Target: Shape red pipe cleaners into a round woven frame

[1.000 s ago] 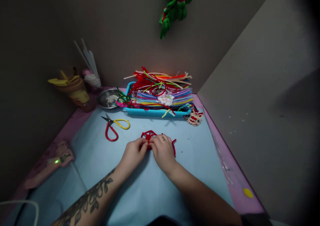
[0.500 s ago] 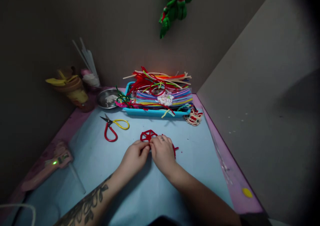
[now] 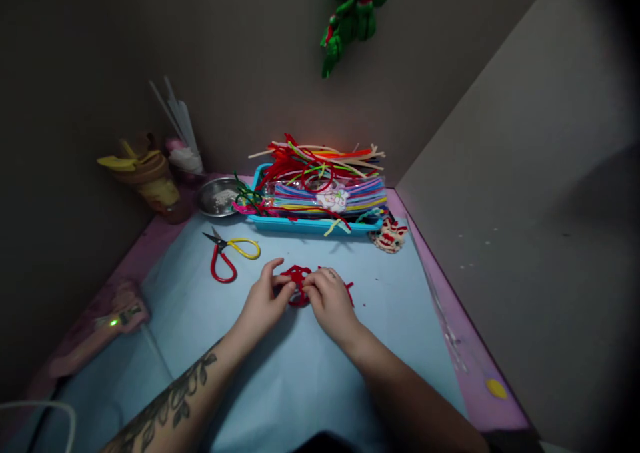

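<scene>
Between my hands is a red, round openwork piece bent from pipe cleaners (image 3: 300, 299), held just over the blue sheet. My left hand (image 3: 267, 297) pinches its left side between thumb and a finger, with the index finger raised. My right hand (image 3: 331, 301) has its fingers closed on the right side of the piece. More red pipe cleaner (image 3: 350, 293) sticks out beyond the right hand; whether it joins the round piece is hidden. Scissors (image 3: 223, 253) with one red and one yellow handle lie to the left of the hands, blades slightly apart.
A blue tray (image 3: 315, 225) heaped with coloured pipe cleaners stands at the back. Left of it is a metal dish (image 3: 216, 197) of small white bits. A pink glue gun (image 3: 107, 329), its green light on, lies at left. A lion-head ornament (image 3: 389, 235) sits beside the tray.
My left hand has shifted its grip and lifted its index finger. The round red piece has turned or moved slightly nearer, between both hands. The view has shifted a little.
</scene>
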Action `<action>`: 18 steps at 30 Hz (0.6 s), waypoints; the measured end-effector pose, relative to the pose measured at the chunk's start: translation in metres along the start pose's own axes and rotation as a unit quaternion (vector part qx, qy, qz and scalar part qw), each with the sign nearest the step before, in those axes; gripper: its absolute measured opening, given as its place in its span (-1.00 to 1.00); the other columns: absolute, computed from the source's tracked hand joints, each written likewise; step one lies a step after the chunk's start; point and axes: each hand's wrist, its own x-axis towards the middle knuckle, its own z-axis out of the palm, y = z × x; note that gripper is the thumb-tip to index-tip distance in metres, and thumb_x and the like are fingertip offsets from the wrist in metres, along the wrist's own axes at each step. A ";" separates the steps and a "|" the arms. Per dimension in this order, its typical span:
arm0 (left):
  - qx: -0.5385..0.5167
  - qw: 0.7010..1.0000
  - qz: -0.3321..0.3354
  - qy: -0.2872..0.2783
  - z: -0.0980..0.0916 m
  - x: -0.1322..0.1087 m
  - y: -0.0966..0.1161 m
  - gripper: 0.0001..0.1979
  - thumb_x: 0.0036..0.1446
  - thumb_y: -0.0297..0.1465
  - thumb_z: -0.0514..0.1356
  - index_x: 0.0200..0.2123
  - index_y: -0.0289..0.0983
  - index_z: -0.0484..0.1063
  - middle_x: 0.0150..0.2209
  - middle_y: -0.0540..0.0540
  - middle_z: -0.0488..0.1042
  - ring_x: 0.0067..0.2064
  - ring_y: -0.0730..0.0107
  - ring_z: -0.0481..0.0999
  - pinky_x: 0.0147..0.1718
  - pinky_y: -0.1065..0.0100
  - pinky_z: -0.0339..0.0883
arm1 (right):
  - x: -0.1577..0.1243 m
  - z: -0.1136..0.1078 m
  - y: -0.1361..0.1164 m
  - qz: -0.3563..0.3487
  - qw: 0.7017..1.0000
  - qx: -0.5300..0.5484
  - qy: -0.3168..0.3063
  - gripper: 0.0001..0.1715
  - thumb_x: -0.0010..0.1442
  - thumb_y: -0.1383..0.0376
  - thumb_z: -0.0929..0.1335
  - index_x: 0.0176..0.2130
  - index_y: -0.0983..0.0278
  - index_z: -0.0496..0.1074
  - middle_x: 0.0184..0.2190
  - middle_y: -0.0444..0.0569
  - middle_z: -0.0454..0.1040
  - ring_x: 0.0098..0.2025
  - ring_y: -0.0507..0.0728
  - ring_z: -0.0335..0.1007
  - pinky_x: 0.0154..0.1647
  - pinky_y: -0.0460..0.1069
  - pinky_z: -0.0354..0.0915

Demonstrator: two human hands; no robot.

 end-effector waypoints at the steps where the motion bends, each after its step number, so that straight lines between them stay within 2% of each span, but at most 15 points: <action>1: -0.021 1.000 -0.003 -0.016 0.002 0.000 0.001 -0.37 0.05 -0.28 0.19 0.17 -0.30 0.11 -0.30 -0.08 0.55 -0.29 0.32 0.50 -0.26 0.30 0.31 | 0.000 0.000 0.000 -0.002 1.000 0.000 -0.005 -0.82 0.21 0.47 0.29 -0.37 0.23 0.40 -0.35 -0.06 0.46 -0.21 0.16 0.32 -0.14 0.02 0.22; 5: -0.081 0.995 -0.013 -0.055 0.006 -0.001 0.003 -0.24 -0.01 -0.33 0.22 0.26 -0.34 0.04 -0.43 0.05 0.44 -0.38 0.40 0.44 -0.34 0.36 0.27 | 0.000 0.001 -0.001 -0.001 1.000 0.014 -0.014 -0.81 0.21 0.47 0.28 -0.37 0.23 0.40 -0.35 -0.06 0.45 -0.22 0.15 0.34 -0.13 0.02 0.25; 9: -0.086 0.995 -0.014 -0.043 0.004 -0.001 0.004 -0.27 0.04 -0.32 0.21 0.26 -0.36 0.07 -0.51 0.12 0.33 -0.44 0.45 0.35 -0.38 0.39 0.23 | 0.000 0.001 0.000 0.011 0.997 0.072 -0.008 -0.82 0.21 0.46 0.27 -0.36 0.23 0.40 -0.37 -0.08 0.43 -0.26 0.12 0.36 -0.20 -0.01 0.26; 18: -0.084 0.996 -0.012 -0.036 0.005 -0.002 0.003 -0.30 0.06 -0.35 0.19 0.27 -0.34 0.10 -0.51 0.12 0.30 -0.44 0.46 0.32 -0.39 0.40 0.19 | -0.001 0.000 0.000 0.014 0.993 0.121 0.005 -0.81 0.20 0.46 0.24 -0.33 0.23 0.40 -0.37 -0.07 0.46 -0.27 0.12 0.38 -0.21 -0.02 0.28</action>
